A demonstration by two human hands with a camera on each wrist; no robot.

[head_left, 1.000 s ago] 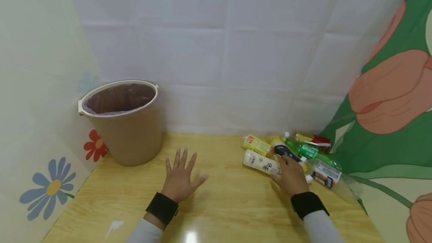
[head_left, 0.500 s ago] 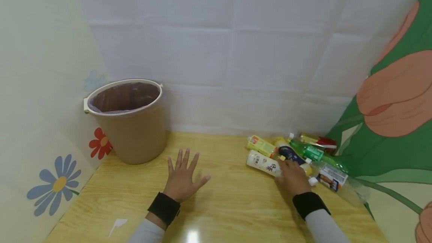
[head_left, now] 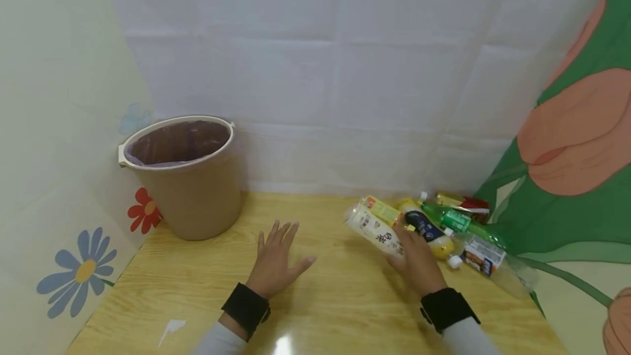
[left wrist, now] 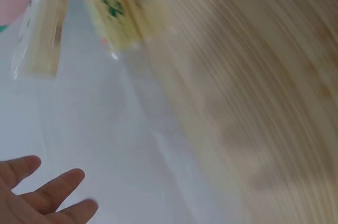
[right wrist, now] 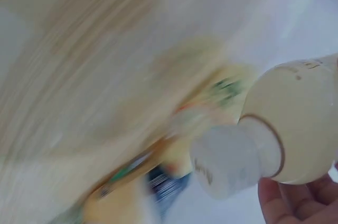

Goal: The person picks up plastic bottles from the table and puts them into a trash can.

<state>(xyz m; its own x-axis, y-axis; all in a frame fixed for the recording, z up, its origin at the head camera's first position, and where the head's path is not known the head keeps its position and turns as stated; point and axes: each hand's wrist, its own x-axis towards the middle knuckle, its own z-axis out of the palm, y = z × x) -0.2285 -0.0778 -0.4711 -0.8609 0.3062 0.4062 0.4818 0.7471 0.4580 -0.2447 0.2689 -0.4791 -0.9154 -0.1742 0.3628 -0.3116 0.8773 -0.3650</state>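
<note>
A white-labelled bottle is held by the right hand, the fingers curled about its capped half. Its base is pointed toward the back left, and a yellow bottle just behind is partly covered by it in the head view. Whether the tabletop is touched by the held bottle cannot be told. Nothing is held by the left hand; its fingers are spread, with the thumb pointed out toward the right. The two hands are separated by a broad stretch of wood grain.

Another wide stretch is left between the held bottle and a bin, which is lined with a plastic bag and set at the back left, close to the left edge. The far edge is bordered by a white sheet.

On the right, room is taken up by a dark-labelled bottle just beyond the right hand, a green bottle, a red and gold pack and a clear bottle, by which the right edge is nearly reached. That edge is bordered by a green flowered cloth.
</note>
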